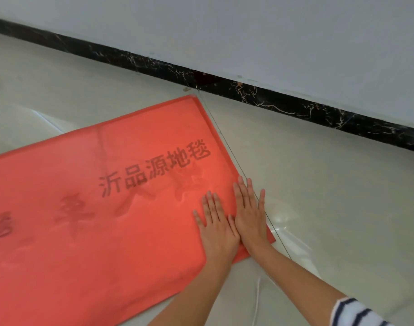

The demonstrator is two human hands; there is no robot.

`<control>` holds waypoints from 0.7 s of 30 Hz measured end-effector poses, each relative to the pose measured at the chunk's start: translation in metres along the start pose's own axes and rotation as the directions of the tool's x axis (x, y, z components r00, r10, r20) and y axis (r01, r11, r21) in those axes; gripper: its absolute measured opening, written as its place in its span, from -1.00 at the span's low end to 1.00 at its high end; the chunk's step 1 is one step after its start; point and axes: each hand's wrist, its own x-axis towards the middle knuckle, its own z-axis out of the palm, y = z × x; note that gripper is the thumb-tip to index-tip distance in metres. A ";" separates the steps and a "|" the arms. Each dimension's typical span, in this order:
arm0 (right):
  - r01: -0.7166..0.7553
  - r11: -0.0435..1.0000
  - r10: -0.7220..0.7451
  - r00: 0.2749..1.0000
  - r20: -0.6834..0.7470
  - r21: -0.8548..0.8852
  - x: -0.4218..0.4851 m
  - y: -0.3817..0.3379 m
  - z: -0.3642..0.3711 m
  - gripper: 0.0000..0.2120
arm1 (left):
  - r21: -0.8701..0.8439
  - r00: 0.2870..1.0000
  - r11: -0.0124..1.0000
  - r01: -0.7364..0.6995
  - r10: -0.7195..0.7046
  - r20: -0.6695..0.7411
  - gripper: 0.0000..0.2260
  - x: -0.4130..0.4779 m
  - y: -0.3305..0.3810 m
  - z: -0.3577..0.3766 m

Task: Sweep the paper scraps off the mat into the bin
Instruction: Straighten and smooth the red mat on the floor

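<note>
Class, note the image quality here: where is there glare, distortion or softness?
Head view: glare patch on the floor tile right of the hands; the baseboard runs tilted, with wide-angle bend; the embossed characters at the red mat's left edge look soft; lighting is even, shadows faint.

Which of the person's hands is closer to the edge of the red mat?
The right hand: it lies flat along the mat's right edge, fingertips reaching past it. The left hand rests beside it, farther in.

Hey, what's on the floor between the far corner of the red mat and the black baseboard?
In the head view, only bare pale floor tile separates the mat corner from the baseboard; no scraps or bin there.
</note>
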 end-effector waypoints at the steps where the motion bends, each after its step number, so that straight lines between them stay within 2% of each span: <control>1: -0.004 1.000 0.004 1.000 -0.003 0.004 0.001 0.001 0.001 -0.24 | 0.006 1.000 1.000 -0.005 0.005 -0.003 -0.41 0.000 0.000 0.000; 4: -0.074 0.997 0.074 0.997 0.029 0.012 0.002 0.001 0.001 -0.29 | 0.003 0.998 1.000 0.011 -0.011 0.054 -0.39 0.002 0.000 -0.005; 6: -0.056 0.998 0.059 0.994 0.094 -0.029 0.000 -0.001 -0.003 -0.31 | -0.008 0.996 1.000 0.001 0.000 0.090 -0.40 0.000 -0.001 -0.011; 8: -0.022 0.998 0.032 0.984 0.178 -0.063 0.004 -0.005 -0.007 -0.23 | -0.073 0.987 0.997 0.007 0.004 0.158 -0.41 0.000 0.001 -0.018; 10: -0.032 0.999 0.035 0.970 0.241 -0.015 0.010 -0.009 -0.015 -0.17 | -0.135 0.959 0.991 0.012 0.027 0.283 -0.34 0.008 -0.006 -0.030; 12: -0.051 0.998 0.041 0.960 0.276 0.026 0.020 -0.010 -0.024 -0.28 | -0.114 0.909 0.991 -0.065 0.106 0.404 -0.28 0.027 -0.019 -0.049; 14: -0.090 0.994 0.062 0.942 0.331 0.070 0.026 -0.014 -0.033 -0.39 | -0.159 0.764 0.974 -0.159 0.223 0.605 -0.26 0.041 -0.039 -0.072; 15: -0.099 0.992 0.065 0.936 0.346 0.082 0.028 -0.015 -0.034 -0.39 | -0.128 0.722 0.968 -0.218 0.248 0.646 -0.23 0.045 -0.047 -0.082; 17: -0.080 0.992 0.042 0.939 0.340 0.099 0.031 -0.016 -0.036 -0.39 | -0.039 0.699 0.951 -0.307 0.253 0.669 -0.14 0.050 -0.055 -0.091; 21: -0.106 0.989 0.046 0.889 0.455 0.107 0.046 -0.007 -0.038 -0.38 | 0.048 0.691 0.939 -0.342 0.216 0.690 -0.09 0.050 -0.051 -0.093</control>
